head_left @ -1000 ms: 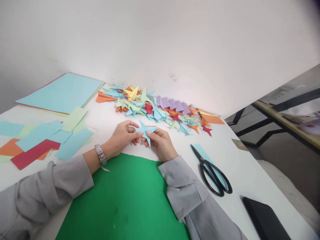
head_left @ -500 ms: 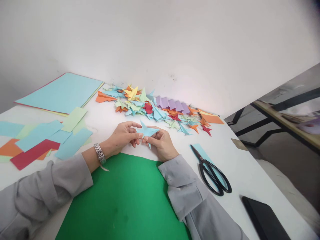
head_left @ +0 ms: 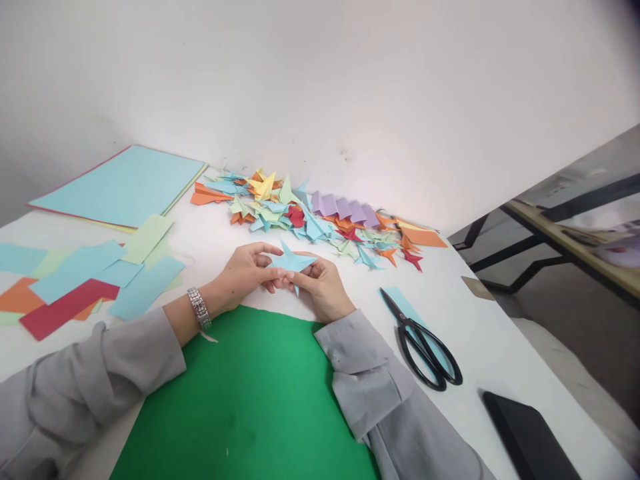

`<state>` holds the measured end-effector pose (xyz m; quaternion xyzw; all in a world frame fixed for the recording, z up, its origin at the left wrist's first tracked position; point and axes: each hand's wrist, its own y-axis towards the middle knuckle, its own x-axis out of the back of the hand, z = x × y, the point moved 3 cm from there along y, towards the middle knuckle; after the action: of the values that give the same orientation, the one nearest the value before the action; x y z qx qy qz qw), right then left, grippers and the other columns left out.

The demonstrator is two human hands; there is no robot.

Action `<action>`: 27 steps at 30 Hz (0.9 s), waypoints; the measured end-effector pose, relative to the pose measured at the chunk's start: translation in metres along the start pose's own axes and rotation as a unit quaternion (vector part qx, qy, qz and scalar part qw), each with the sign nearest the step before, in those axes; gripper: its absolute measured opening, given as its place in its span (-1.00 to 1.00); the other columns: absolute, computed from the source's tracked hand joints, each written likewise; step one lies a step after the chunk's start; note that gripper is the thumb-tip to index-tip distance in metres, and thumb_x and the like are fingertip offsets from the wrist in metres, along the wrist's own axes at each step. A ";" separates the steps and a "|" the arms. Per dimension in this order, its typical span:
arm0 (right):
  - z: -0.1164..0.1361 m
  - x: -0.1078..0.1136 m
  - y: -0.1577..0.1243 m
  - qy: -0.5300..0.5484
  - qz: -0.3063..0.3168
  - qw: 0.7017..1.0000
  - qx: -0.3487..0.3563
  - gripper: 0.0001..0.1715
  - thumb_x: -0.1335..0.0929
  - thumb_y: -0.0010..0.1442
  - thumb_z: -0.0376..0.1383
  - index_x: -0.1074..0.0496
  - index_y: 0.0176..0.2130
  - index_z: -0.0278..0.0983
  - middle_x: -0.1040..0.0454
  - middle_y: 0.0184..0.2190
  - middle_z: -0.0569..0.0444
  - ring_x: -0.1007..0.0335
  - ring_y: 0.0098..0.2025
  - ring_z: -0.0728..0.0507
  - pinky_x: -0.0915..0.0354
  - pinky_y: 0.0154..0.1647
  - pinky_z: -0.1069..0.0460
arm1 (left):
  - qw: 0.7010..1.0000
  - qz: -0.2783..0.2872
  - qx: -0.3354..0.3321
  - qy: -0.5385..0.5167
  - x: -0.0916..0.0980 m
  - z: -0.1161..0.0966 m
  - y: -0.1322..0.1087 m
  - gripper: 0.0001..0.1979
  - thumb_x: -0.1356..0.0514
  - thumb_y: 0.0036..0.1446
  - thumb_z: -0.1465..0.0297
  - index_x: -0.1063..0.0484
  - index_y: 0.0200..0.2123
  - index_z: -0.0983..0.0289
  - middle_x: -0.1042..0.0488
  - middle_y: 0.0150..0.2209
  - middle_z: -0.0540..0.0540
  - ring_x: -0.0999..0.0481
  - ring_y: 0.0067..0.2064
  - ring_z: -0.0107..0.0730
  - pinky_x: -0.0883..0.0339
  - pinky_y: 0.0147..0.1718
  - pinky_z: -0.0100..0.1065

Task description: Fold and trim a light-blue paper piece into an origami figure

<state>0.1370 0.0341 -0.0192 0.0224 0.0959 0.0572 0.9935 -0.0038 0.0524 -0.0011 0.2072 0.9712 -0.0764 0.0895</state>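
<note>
A folded light-blue paper star with long pointed arms is held up between my two hands, above the far edge of a green sheet. My left hand, wearing a metal watch on its wrist, pinches the star's left side between thumb and fingers. On the other side, my right hand grips the star with its thumb in front and fingers behind. The thumbs nearly meet at the star's lower middle. Some fingertips are hidden behind the paper.
Folded paper shapes in many colours lie along the wall. Paper strips are scattered left, with large coloured sheets behind. Right are black-handled scissors over a blue strip and a black flat object.
The star has turned slightly, its face now flatter toward me. My thumbs have come closer together at its lower middle. Nothing else has visibly moved.
</note>
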 end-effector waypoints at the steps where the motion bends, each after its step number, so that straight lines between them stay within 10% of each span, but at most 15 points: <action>1: 0.001 -0.001 0.000 -0.002 0.000 1.000 0.000 -0.58 -0.49 -0.15 -0.30 -0.41 -0.24 -0.32 -0.50 -0.60 0.13 -0.36 -0.57 -0.04 -0.19 -0.55 0.05 | 1.000 0.004 0.003 0.001 0.000 0.000 0.000 -0.60 -0.34 -0.16 0.52 -0.32 -0.21 0.38 -0.41 -0.67 -0.07 -0.41 -0.64 -0.51 -0.33 -0.65 -0.49; 27: 0.004 0.000 -0.002 0.010 -0.001 1.000 0.012 -0.78 -0.52 -0.19 -0.30 -0.45 -0.51 -0.31 -0.49 -0.63 0.12 -0.32 -0.60 0.00 -0.22 -0.54 0.07 | 0.999 -0.013 0.036 -0.034 0.000 0.000 0.000 -0.60 -0.33 -0.14 0.60 -0.33 -0.17 0.43 -0.42 -0.70 -0.05 -0.48 -0.63 -0.41 -0.41 -0.60 -0.43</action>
<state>0.1378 0.0319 -0.0152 0.0335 0.1070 0.0554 0.9921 -0.0033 0.0527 -0.0009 0.1949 0.9668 -0.1199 0.1138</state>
